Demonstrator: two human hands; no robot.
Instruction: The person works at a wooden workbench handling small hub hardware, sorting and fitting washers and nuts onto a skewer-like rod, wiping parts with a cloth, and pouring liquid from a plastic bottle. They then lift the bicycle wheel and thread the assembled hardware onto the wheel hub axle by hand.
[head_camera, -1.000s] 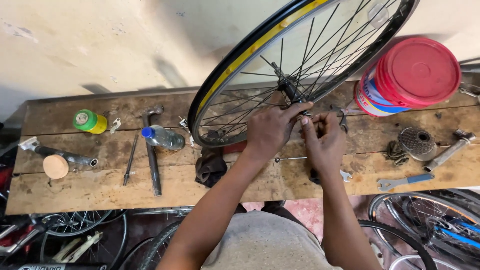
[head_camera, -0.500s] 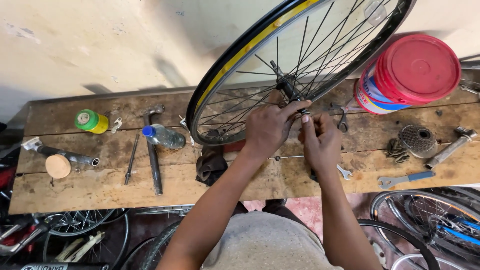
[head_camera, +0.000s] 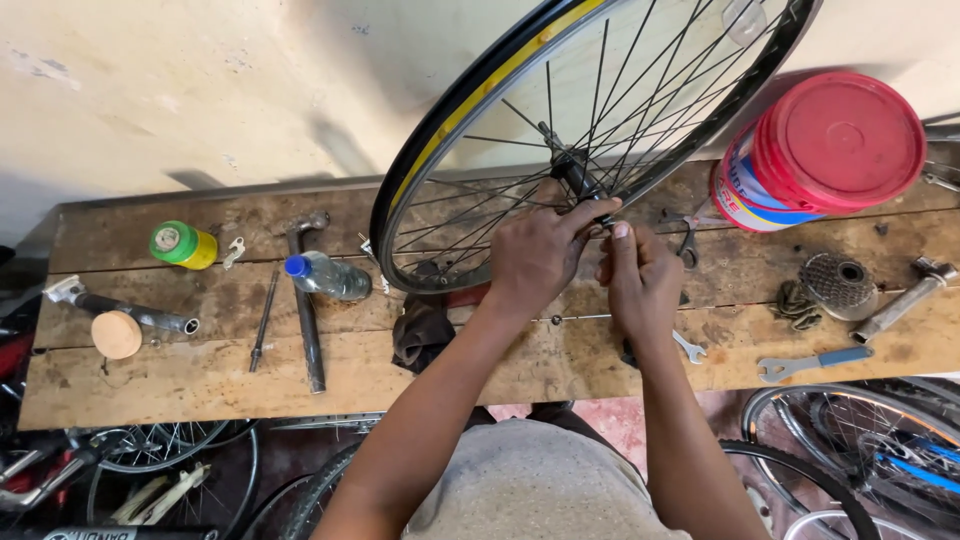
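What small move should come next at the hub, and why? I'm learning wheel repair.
Probably a small turn of the fingertips on the hub axle end. Both hands meet there: the left hand pinches it and the right hand presses beside it. The wheel stands tilted on the bench, and the wrench lies untouched.

A worn wooden workbench (head_camera: 150, 380) of long planks stood against a pale wall. On its left lay a seat post (head_camera: 125, 310), a round wooden disc (head_camera: 116, 334), a green-capped yellow can (head_camera: 183, 245), a thin rod (head_camera: 264, 318), a hammer (head_camera: 304, 300) and a blue-capped plastic bottle (head_camera: 327, 277). A dark rag (head_camera: 420, 335) sat mid-bench. A bicycle wheel (head_camera: 480, 110) rested its rim on the planks. To the right were a red-lidded bucket (head_camera: 820, 150), a cassette of sprockets (head_camera: 838, 283), a blue-handled spanner (head_camera: 815, 363) and a metal pedal arm (head_camera: 905, 297).
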